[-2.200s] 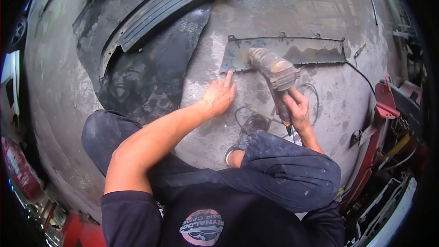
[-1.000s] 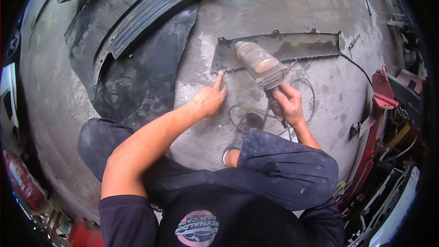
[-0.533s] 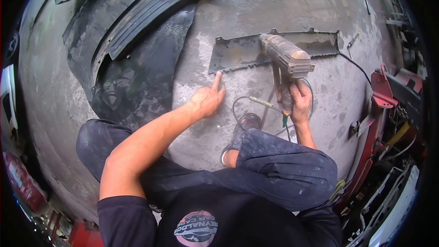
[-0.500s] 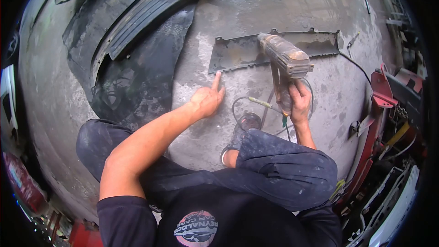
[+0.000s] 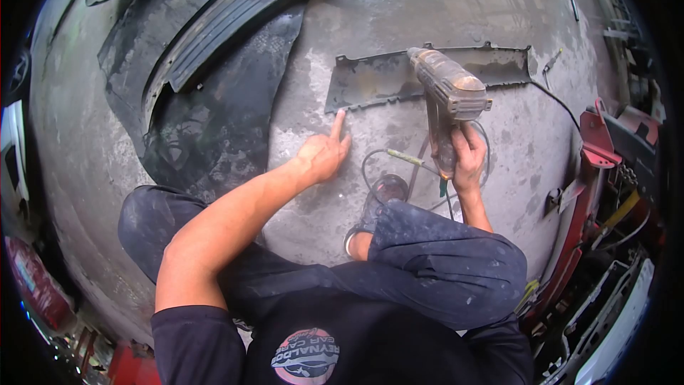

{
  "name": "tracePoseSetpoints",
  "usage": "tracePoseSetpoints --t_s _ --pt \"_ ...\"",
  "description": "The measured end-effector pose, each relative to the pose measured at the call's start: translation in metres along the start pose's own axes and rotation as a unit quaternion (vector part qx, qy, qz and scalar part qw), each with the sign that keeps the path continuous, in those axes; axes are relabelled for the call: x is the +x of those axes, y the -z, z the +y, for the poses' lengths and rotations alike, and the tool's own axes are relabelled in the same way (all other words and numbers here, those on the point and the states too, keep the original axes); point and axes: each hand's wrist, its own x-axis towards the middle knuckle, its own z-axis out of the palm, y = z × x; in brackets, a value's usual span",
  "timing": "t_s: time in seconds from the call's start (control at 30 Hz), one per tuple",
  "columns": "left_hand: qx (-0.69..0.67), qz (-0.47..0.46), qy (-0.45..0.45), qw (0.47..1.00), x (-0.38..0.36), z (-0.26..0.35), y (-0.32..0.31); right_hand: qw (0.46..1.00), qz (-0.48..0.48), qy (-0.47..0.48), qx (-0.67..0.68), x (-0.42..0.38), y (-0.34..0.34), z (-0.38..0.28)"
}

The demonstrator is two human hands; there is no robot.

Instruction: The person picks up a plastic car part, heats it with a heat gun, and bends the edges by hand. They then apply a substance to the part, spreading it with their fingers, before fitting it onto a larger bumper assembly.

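Observation:
My right hand (image 5: pixel 467 158) grips the handle of a worn, dusty heat gun (image 5: pixel 450 84). Its nozzle points away from me, over a long dark plastic trim panel (image 5: pixel 374 80) that lies on the floor with small tabs along its edges. Part of the panel is hidden behind the gun. My left hand (image 5: pixel 324 153) holds nothing; its index finger is stretched out to the panel's near left edge and seems to touch it, while the other fingers are bent.
A curved black bumper piece (image 5: pixel 221 32) rests on a dark mat (image 5: pixel 214 114) to the left. Near my foot is a cable with a pale green section (image 5: pixel 405 158). A red metal frame (image 5: pixel 597 139) and car parts stand at the right. A thin tool (image 5: pixel 551 62) lies beyond the panel.
The heat gun's nozzle has swung slightly to the right over the panel. My left hand stays at the panel's near edge.

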Motion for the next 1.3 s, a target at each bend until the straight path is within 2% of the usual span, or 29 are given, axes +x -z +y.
tracePoseSetpoints --t_s 0.07,0.3,0.4,0.57,0.6,0.83,0.93,1.0,1.13,1.2,1.23,1.3 --pt "-0.001 0.005 -0.002 1.0 0.001 -0.001 -0.003 0.999 -0.017 -0.014 0.037 0.002 0.001 -0.005" --pt "-0.015 0.006 -0.003 1.0 0.001 -0.002 -0.003 0.999 -0.038 -0.006 0.037 -0.003 -0.004 0.001" --pt "-0.01 0.013 -0.006 1.0 0.0 -0.002 -0.004 1.0 -0.006 -0.001 0.024 -0.004 -0.006 -0.005" --pt "-0.008 0.005 -0.004 1.0 0.003 -0.002 -0.006 0.994 -0.108 -0.028 -0.009 -0.009 -0.012 -0.006" --pt "-0.01 0.012 -0.006 1.0 0.001 -0.001 -0.003 0.992 -0.113 -0.05 0.017 -0.011 -0.015 -0.003" --pt "-0.014 -0.009 -0.006 1.0 -0.002 0.002 0.007 0.993 -0.111 -0.044 0.009 -0.012 -0.017 -0.004" --pt "-0.009 -0.008 -0.005 1.0 0.0 0.004 0.005 0.988 -0.141 -0.065 -0.005 -0.014 -0.016 -0.003" --pt "-0.01 -0.013 0.007 1.0 0.0 0.005 0.004 0.984 -0.176 -0.035 -0.02 -0.016 -0.018 0.006" --pt "-0.011 -0.011 0.004 1.0 -0.002 0.003 0.005 0.984 -0.172 -0.034 -0.026 -0.016 -0.016 0.007" --pt "-0.02 0.002 -0.006 1.0 -0.003 0.002 0.005 0.989 -0.124 -0.075 0.009 -0.017 -0.016 -0.004" --pt "-0.02 0.003 -0.006 1.0 -0.003 0.003 0.005 0.989 -0.124 -0.075 0.009 -0.016 -0.016 -0.002" --pt "-0.013 -0.001 0.0 1.0 -0.001 0.005 0.005 0.99 -0.141 -0.004 -0.024 -0.014 -0.016 0.005"
